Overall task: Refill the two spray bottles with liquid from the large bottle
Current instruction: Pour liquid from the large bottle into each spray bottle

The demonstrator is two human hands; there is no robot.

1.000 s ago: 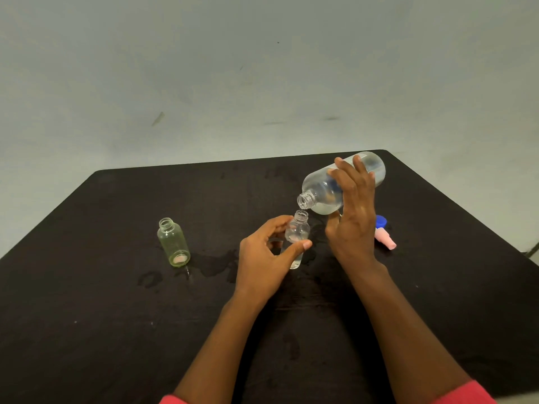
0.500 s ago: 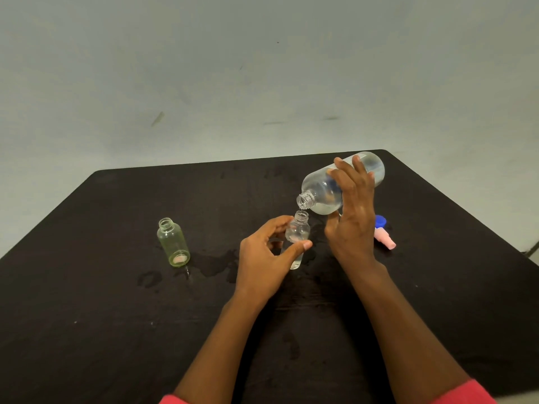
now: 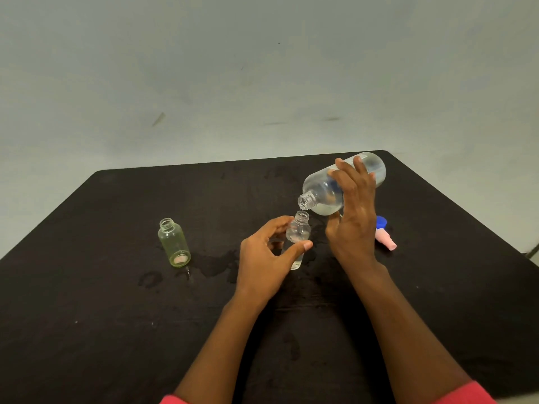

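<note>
My right hand grips the large clear bottle, tipped on its side with its open mouth pointing down-left, just above the neck of a small clear spray bottle. My left hand holds that small bottle upright on the black table between thumb and fingers. A little liquid shows at its base. A second small bottle, tinted green, stands uncapped and alone to the left.
A pink spray head and a blue cap lie on the table behind my right hand. Wet patches spread between the two small bottles. The table's far edge meets a pale wall.
Almost nothing has moved. The large bottle stays tipped over the small clear bottle, and both hands keep their grips.
</note>
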